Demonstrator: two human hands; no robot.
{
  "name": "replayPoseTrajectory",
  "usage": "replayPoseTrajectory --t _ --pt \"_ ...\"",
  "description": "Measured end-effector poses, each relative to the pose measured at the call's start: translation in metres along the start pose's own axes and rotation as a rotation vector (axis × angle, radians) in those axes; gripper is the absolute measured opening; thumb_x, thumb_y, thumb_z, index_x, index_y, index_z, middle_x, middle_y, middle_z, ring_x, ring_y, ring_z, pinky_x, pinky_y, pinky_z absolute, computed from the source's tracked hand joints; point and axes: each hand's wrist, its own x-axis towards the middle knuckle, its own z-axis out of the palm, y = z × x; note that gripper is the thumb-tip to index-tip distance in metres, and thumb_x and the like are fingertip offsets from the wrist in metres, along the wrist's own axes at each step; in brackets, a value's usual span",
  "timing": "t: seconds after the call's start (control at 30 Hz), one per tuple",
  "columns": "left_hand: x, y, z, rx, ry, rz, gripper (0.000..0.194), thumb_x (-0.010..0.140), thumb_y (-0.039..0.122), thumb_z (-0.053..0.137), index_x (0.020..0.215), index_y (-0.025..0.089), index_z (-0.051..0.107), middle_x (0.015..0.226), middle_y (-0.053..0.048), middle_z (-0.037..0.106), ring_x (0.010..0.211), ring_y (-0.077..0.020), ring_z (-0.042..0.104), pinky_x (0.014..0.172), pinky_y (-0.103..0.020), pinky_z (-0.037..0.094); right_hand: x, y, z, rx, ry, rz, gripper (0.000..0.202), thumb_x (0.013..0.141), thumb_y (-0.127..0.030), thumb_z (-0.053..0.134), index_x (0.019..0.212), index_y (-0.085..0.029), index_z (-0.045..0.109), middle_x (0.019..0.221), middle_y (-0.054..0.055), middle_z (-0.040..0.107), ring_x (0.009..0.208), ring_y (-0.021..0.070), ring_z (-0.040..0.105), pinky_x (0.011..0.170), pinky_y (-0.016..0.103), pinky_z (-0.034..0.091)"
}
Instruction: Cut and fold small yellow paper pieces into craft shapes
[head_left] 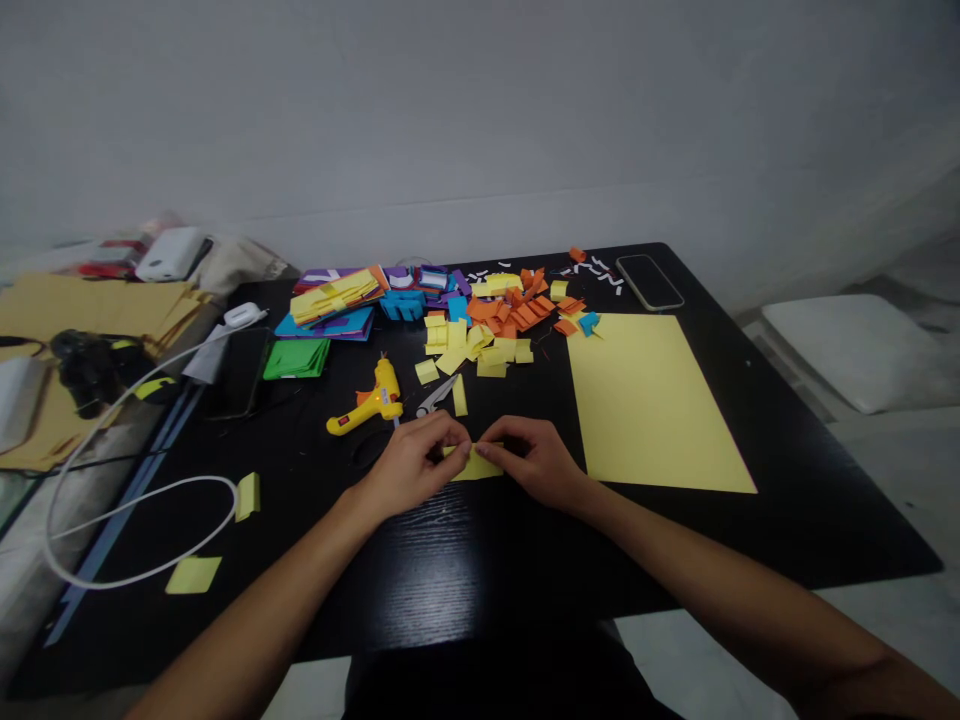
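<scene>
A small piece of yellow paper (pixel 480 467) lies low over the black table, held between both hands. My left hand (pixel 420 455) pinches its left part between thumb and fingers. On the other side, my right hand (pixel 534 460) grips the upper edge the same way. Just beyond my left hand are grey scissors (pixel 437 396), their handles hidden by the hand. A yellow glue gun (pixel 375 398) rests to the left of them. Behind the hands sits a heap of folded yellow paper pieces (pixel 480 345), with orange paper pieces (pixel 517 310) beside it.
A large yellow sheet (pixel 660 400) covers part of the table's right side, below a phone (pixel 649 282). Green paper (pixel 296 358) and stacked coloured folded paper (pixel 337 298) stand at the back left. A white cable (pixel 142 490) loops near two yellow slips (pixel 193 575).
</scene>
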Motion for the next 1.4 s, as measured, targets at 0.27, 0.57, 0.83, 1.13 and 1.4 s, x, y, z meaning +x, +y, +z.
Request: replayPoseTrajectory --t 0.27,0.57,0.83,1.13,1.4 --pt "0.004 -0.005 -0.011 -0.051 0.042 -0.112 0.013 0.093 0.023 0.06 0.084 0.016 0.067 0.072 0.0 0.06 0.064 -0.0113 0.054 0.059 -0.022 0.043 0.005 0.004 -0.004 0.088 0.041 0.094 0.017 0.083 -0.035 0.074 0.079 -0.019 0.077 0.072 0.002 0.071 0.065 0.0153 0.058 0.06 0.027 0.041" --pt "0.005 -0.01 -0.012 -0.095 0.145 -0.149 0.012 0.094 0.027 0.062 0.09 0.016 0.066 0.073 0.0 0.059 0.065 -0.0123 0.055 0.062 -0.024 0.045 0.008 0.003 -0.005 0.167 0.062 0.115 0.018 0.08 -0.035 0.075 0.077 -0.017 0.076 0.074 0.002 0.072 0.07 0.0163 0.063 0.067 0.028 0.047" --pt "0.001 -0.003 -0.004 -0.061 0.01 -0.096 0.019 0.098 0.028 0.055 0.088 0.016 0.066 0.077 -0.002 0.061 0.069 -0.0139 0.056 0.063 -0.025 0.042 0.005 0.003 -0.002 0.128 0.012 0.104 0.018 0.081 -0.035 0.073 0.081 -0.018 0.078 0.074 0.002 0.074 0.069 0.0163 0.064 0.066 0.028 0.048" --pt "0.003 -0.007 -0.009 -0.139 0.121 -0.211 0.019 0.093 0.028 0.059 0.079 0.016 0.064 0.067 0.002 0.054 0.062 -0.0119 0.049 0.058 -0.023 0.037 0.011 0.002 -0.011 0.249 0.119 0.19 0.013 0.076 -0.028 0.071 0.069 -0.017 0.072 0.065 0.0 0.068 0.059 0.0135 0.061 0.06 0.027 0.051" --pt "0.005 -0.005 -0.01 -0.301 0.197 -0.356 0.024 0.088 0.036 0.063 0.076 0.015 0.066 0.06 0.003 0.05 0.056 -0.0109 0.044 0.053 -0.023 0.033 0.006 0.005 -0.005 0.417 -0.048 0.034 0.047 0.074 -0.02 0.079 0.119 -0.024 0.068 0.105 0.004 0.072 0.088 0.0167 0.07 0.081 0.032 0.059"
